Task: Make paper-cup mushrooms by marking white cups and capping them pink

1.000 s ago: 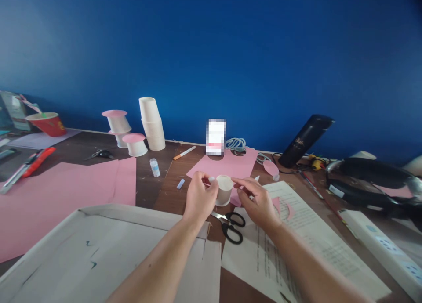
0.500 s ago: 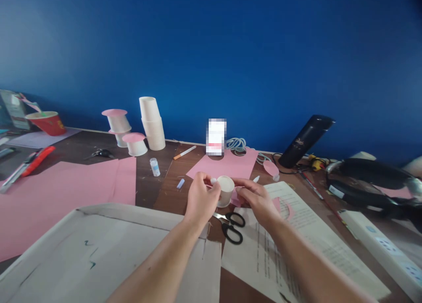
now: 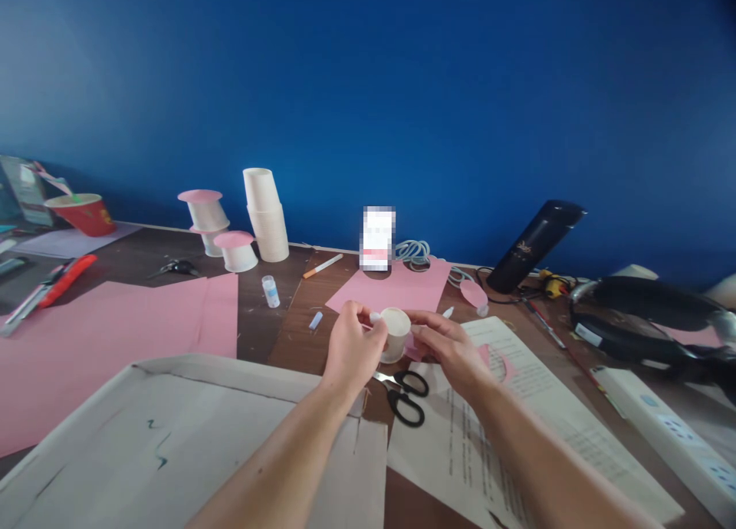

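Observation:
A white paper cup (image 3: 395, 334) stands upside down between my two hands. My left hand (image 3: 356, 343) is closed at the cup's left side, with a small whitish thing between its thumb and fingers, too small to make out. My right hand (image 3: 445, 345) is at the cup's right side, thumb and fingertips close to its edge; a bit of pink paper (image 3: 412, 349) shows beneath them. Whether those fingers grip the cup is hard to tell. Just below the cup lie black-handled scissors (image 3: 409, 399). Behind the hands is a pink sheet (image 3: 396, 287).
Left are stacked white cups (image 3: 269, 226), cups with pink discs (image 3: 234, 251), a small bottle (image 3: 270, 292) and a red cutter (image 3: 66, 282). White board (image 3: 189, 445) fills the front left. Right are printed paper (image 3: 552, 414), a black bottle (image 3: 532, 245) and a power strip (image 3: 667, 425).
Almost nothing differs; the hands and cup appear very slightly further right in the view, as does the rest of the table.

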`<state>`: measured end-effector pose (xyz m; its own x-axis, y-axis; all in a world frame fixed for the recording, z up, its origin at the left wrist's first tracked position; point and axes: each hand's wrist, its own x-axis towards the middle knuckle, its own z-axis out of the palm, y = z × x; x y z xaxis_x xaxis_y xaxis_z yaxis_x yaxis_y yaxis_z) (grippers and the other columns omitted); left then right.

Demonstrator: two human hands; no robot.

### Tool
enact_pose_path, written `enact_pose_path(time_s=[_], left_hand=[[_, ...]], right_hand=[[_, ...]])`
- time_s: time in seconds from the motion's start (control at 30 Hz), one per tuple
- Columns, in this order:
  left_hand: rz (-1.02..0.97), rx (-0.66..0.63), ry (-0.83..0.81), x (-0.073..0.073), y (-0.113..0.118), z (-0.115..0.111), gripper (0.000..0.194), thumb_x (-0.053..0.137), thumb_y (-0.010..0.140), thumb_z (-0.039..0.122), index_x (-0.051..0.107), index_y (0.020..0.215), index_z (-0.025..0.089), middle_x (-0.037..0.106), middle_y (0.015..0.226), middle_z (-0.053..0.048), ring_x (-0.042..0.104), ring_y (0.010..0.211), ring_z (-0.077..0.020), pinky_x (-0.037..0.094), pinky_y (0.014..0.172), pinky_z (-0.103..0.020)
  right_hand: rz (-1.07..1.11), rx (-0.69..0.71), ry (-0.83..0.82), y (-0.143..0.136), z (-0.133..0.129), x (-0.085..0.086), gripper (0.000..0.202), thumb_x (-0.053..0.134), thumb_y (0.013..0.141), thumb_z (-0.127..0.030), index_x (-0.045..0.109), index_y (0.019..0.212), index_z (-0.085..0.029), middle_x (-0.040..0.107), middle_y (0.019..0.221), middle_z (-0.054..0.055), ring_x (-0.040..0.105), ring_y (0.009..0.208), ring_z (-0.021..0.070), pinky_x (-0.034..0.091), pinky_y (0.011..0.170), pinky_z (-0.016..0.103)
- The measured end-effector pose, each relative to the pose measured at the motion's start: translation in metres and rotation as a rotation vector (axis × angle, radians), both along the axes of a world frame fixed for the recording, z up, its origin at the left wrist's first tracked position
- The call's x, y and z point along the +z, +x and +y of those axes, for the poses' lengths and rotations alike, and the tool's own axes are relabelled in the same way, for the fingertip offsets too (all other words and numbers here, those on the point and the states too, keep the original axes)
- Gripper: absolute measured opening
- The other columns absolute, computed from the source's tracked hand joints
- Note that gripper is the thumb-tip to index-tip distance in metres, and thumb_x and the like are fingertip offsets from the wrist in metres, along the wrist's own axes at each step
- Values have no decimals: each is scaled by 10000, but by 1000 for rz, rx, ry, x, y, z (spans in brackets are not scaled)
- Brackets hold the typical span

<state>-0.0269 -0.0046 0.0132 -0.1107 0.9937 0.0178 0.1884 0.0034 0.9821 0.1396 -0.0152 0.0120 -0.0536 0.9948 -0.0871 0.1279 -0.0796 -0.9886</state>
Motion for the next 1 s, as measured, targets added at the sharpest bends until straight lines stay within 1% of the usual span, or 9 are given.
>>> enact_pose_path(time_s=[0.17,0.3,0.43,0.53,0.7,0.87,1.0], left_hand=[[5,-5,-6,0,-1,-1,117,559,758,257,496,839,198,630,728,-23,613,550,-139,450,540,-257],[2,-10,-4,-2,-1,0,113,557,762,249,501,847,202,633,719,-20,609,549,-138,448,539,-255],[-6,-1,6,-5,-1,1,116,567,759,237,515,853,194,636,742,-28,607,561,-132,449,559,-253],[-24,-1,-1,-6,-1,1,121,574,759,234,524,860,189,636,741,-31,602,573,-131,451,575,-253],[-15,-5,-6,-5,-1,0,113,565,764,239,525,859,193,636,730,-27,604,586,-138,451,583,-259],[-39,2,-27,-3,-1,-1,149,601,739,233,541,868,190,626,709,-21,600,588,-141,458,601,-263],[-34,20,-10,-3,-1,0,152,612,731,232,541,858,190,634,748,-34,609,632,-147,463,621,-266]], right_hand=[[-98,-33,100,0,-1,1,357,620,775,-375,620,1095,-218,595,702,-6,549,613,131,453,573,259],[-232,-33,225,1,-3,-1,316,593,816,-405,623,1068,-218,589,671,-12,522,578,120,424,541,243],[-346,-44,345,1,-3,-4,278,571,841,-389,638,1049,-218,624,757,7,497,581,108,409,548,238],[-363,-44,347,1,-3,-4,276,560,850,-387,635,1056,-219,632,783,11,493,579,106,408,547,236],[-339,-36,309,1,-3,-2,278,562,850,-397,632,1056,-224,620,743,0,502,580,108,414,549,234],[-331,-35,312,0,-4,-1,275,570,844,-399,638,1046,-225,634,777,5,514,596,109,415,558,234],[-330,-45,312,-1,-4,0,278,570,841,-401,641,1040,-220,626,757,4,516,598,114,406,555,236]])
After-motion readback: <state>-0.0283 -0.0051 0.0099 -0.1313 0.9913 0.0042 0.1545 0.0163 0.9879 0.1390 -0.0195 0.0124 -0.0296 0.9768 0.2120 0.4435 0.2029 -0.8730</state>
